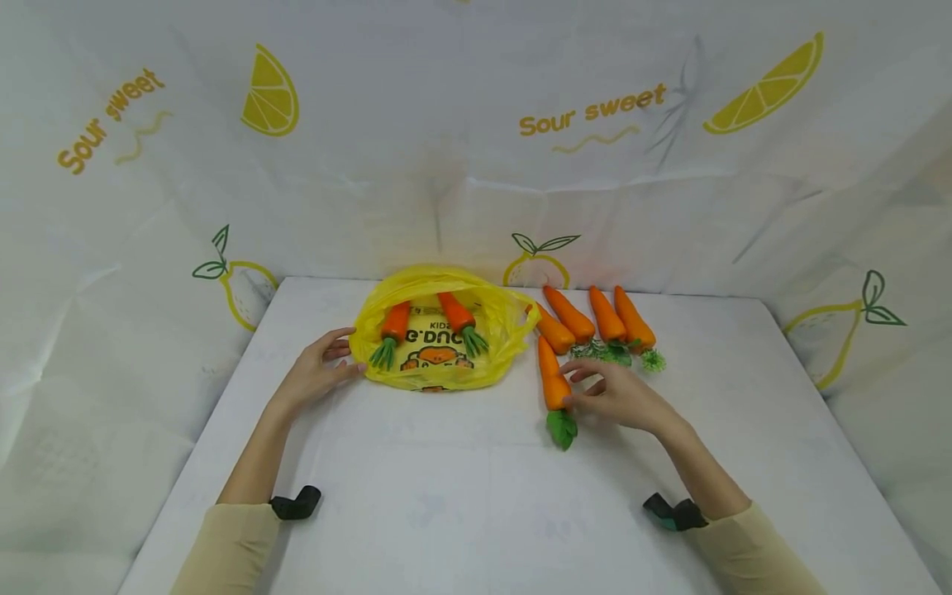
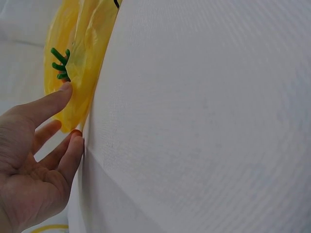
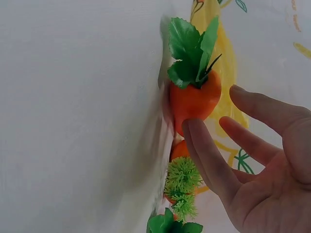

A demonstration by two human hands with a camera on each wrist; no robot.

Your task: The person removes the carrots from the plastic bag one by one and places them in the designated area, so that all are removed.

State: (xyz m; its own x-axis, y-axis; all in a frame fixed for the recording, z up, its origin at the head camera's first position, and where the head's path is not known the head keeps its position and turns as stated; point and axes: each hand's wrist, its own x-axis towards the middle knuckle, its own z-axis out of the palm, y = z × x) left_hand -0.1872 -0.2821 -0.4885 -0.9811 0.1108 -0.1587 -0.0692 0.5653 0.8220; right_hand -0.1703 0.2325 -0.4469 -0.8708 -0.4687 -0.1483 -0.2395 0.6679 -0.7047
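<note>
A yellow plastic bag lies at the back of the table, its mouth facing me. Inside it are two toy carrots with green tops towards the mouth. My left hand touches the bag's left edge, its thumb and fingers spread apart, as the left wrist view also shows. On the right, my right hand is beside a leafy-topped orange carrot, fingertips right at its side. In the right wrist view the thumb stands off that carrot, and nothing is gripped.
Several more orange carrots with green tops lie in a group behind my right hand, near the back edge. A white cloth backdrop printed with lemons surrounds the white table. Black wrist devices are strapped to both forearms.
</note>
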